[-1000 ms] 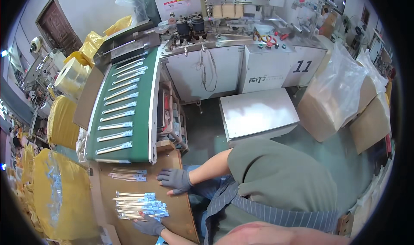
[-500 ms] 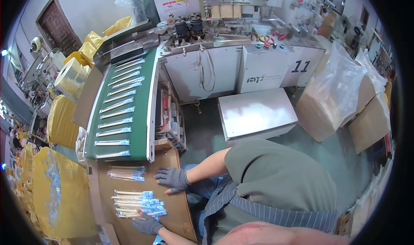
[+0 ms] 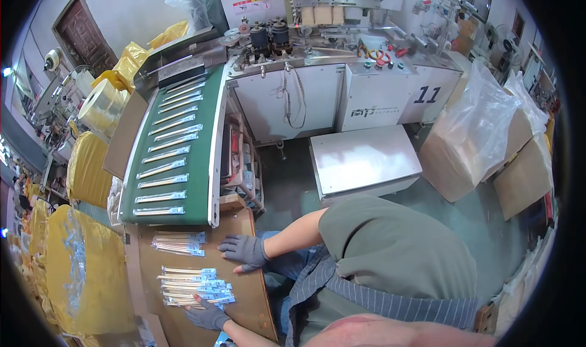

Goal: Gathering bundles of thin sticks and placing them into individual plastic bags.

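My right hand (image 3: 245, 252), in a grey fingerless glove, lies flat with fingers stretched on the brown board (image 3: 241, 292). It is to the right of a small pile of wrapped chopsticks (image 3: 178, 243), apart from it. My left hand (image 3: 207, 316), gloved alike, has its fingertips against the near edge of a larger pile of wrapped chopsticks (image 3: 194, 284). Its fingers look loosely extended, closed round nothing visible. Each clear wrapper has a blue-printed end. Above the board, single wrapped pairs (image 3: 162, 181) lie crosswise in a row on the green conveyor belt (image 3: 203, 164).
A packing machine (image 3: 287, 96) stands beyond, with a metal-topped box (image 3: 366, 157) before it. Yellow sacks (image 3: 91, 273) line the left side, below a film roll (image 3: 101, 105). Cardboard boxes (image 3: 464, 157) with clear plastic stand right. A rack (image 3: 241, 164) sits beside the conveyor.
The wrapped chopsticks on the belt have shifted toward the near end. The nearest pair has left the belt, and the small pile below reaches slightly higher. Both hands have stayed nearly still.
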Motion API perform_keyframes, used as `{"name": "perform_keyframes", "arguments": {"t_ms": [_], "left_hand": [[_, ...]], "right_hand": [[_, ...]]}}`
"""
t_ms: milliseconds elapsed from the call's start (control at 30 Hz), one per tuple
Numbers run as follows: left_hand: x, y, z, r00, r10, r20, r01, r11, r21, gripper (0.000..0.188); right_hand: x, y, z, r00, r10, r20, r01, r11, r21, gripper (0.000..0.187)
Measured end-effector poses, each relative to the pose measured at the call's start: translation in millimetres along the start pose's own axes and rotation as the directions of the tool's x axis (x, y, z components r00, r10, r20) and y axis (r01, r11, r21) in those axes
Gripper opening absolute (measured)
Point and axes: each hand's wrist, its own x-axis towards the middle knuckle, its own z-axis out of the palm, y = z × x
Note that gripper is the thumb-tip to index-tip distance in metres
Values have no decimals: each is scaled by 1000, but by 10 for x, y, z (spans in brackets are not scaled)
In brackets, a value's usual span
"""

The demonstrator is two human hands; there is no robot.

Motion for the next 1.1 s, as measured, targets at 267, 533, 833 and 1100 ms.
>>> {"name": "perform_keyframes", "arguments": {"t_ms": [267, 533, 833, 1100], "left_hand": [[-10, 35, -81, 1000, -3, 19, 3, 1000, 14, 73], [-9, 64, -107, 1000, -4, 22, 4, 1000, 0, 73], [-27, 72, -80, 1000, -8, 10, 8, 1000, 1, 74], [-28, 63, -45, 1000, -1, -23, 0, 1000, -20, 74]], "right_hand": [[3, -9, 5, 1000, -1, -1, 1, 1000, -3, 57], [-6, 8, 24, 1000, -1, 5, 1, 1000, -5, 58], [-11, 19, 2, 1000, -9, 3, 9, 1000, -17, 58], [-16, 28, -2, 1000, -8, 2, 8, 1000, -10, 58]]}}
